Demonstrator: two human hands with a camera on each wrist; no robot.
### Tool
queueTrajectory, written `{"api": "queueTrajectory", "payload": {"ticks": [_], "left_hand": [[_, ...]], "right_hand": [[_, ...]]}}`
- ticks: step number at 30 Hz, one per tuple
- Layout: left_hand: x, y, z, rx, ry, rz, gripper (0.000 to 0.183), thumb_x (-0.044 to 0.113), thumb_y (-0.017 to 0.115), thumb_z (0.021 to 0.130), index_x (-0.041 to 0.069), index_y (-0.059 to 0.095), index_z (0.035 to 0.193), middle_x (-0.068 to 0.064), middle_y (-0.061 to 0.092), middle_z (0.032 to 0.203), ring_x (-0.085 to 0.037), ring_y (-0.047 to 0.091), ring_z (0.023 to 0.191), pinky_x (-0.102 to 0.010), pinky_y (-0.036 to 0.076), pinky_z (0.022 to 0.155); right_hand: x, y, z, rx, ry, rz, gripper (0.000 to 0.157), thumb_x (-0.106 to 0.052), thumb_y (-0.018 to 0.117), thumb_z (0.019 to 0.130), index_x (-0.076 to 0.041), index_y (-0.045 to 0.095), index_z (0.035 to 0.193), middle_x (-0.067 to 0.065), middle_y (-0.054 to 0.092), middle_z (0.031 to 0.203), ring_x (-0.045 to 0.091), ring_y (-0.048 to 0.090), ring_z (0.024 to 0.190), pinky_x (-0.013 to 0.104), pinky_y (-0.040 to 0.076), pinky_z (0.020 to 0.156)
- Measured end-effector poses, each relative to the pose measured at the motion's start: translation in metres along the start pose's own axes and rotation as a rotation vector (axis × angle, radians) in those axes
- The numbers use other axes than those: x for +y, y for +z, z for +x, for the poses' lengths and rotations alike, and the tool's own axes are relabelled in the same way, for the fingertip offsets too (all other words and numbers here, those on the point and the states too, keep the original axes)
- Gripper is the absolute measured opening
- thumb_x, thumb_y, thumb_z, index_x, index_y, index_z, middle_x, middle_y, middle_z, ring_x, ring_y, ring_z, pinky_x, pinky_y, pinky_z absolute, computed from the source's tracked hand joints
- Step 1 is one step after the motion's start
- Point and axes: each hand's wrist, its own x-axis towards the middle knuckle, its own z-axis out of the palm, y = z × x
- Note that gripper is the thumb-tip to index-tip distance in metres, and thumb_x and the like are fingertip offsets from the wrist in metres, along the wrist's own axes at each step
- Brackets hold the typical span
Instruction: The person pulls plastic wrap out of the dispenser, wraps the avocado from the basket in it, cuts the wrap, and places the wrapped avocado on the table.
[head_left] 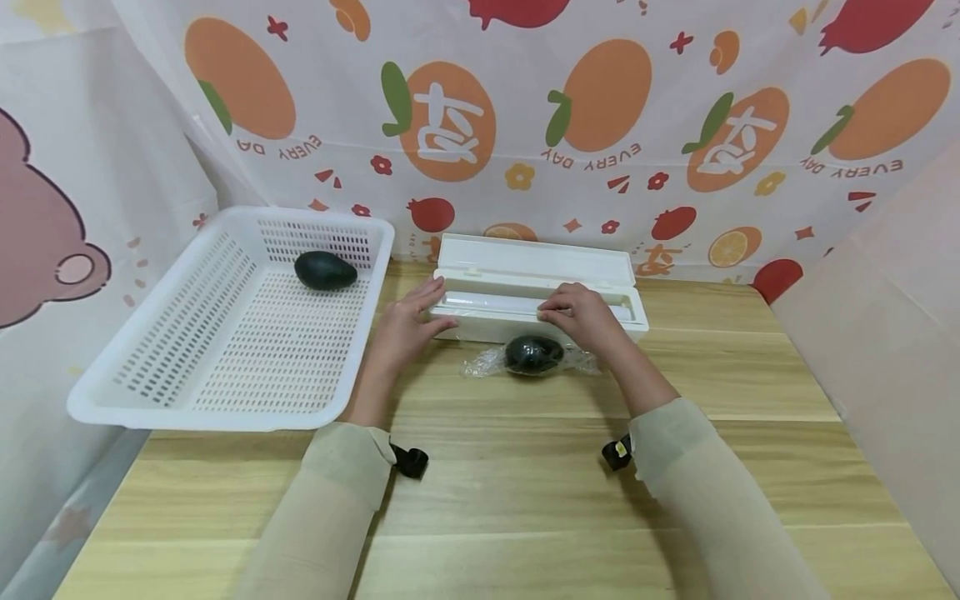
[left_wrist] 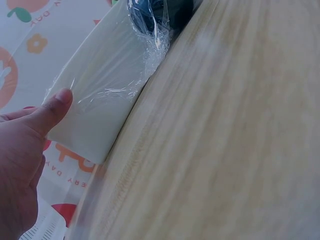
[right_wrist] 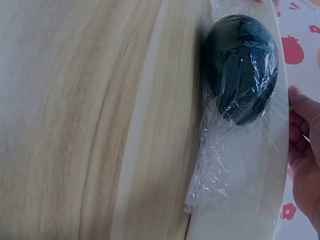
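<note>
On the white cloth printed with orange, red and yellow fruit and flowers, hung along the far side, I can read the English words "EVERY DAY", in brown capitals curving beneath a round orange fruit print. The same words recur to the left and right. Other orange prints carry bold white brush-style characters that I can't make out.

A white perforated basket sits at left on the wood-grain table; fruit-printed cloth spans the top, 1 pink cartoon figure the left edge.
</note>
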Motion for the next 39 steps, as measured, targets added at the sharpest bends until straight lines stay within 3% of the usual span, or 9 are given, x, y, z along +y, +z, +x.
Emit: {"api": "queueTrajectory", "payload": {"ticks": [10,22,29,34,39], "left_hand": [[0.000,-0.001,0.000,-0.001,-0.003,0.007,0.068,0.035,0.078,0.081,0.012,0.055,0.140,0.001,0.047,0.149,-0.016,0.038,0.143,-0.040,0.034,0.115],[0.001,-0.001,-0.001,-0.006,-0.008,0.018,0.068,0.037,0.078,0.081,0.011,0.055,0.139,0.001,0.047,0.149,-0.016,0.038,0.143,-0.041,0.034,0.115],[0.000,0.001,-0.001,0.010,0.000,0.012,0.067,0.035,0.079,0.080,0.012,0.056,0.139,0.001,0.048,0.149,-0.015,0.039,0.142,-0.041,0.034,0.115],[0.000,0.001,-0.001,0.017,0.009,-0.003,0.067,0.035,0.079,0.080,0.012,0.056,0.139,0.001,0.048,0.148,-0.017,0.040,0.142,-0.041,0.034,0.115],[0.000,0.000,-0.002,0.011,0.000,-0.002,0.067,0.035,0.079,0.080,0.012,0.056,0.139,0.002,0.047,0.149,-0.016,0.039,0.142,-0.041,0.034,0.115]], "right_hand": [[0.009,-0.012,-0.010,-0.021,0.107,-0.009,0.016,-0.022,0.070,0.092,-0.011,0.077,0.102,0.002,0.069,0.098,0.020,0.059,0.095,0.039,0.051,0.082],[0.027,-0.029,-0.028,0.017,0.113,-0.038,0.014,-0.017,0.071,0.091,-0.007,0.078,0.099,0.006,0.070,0.095,0.021,0.059,0.087,0.038,0.050,0.077],[0.038,-0.043,-0.039,-0.004,0.147,-0.061,0.013,-0.016,0.071,0.091,-0.007,0.077,0.099,0.006,0.070,0.095,0.021,0.059,0.087,0.037,0.050,0.075],[0.044,-0.053,-0.048,-0.014,0.151,-0.093,0.013,-0.013,0.071,0.090,-0.005,0.077,0.098,0.010,0.071,0.097,0.023,0.061,0.087,0.039,0.050,0.076],[0.051,-0.063,-0.058,-0.026,0.224,-0.124,0.014,-0.013,0.071,0.091,-0.004,0.077,0.099,0.014,0.070,0.102,0.031,0.062,0.096,0.047,0.052,0.085]]}}
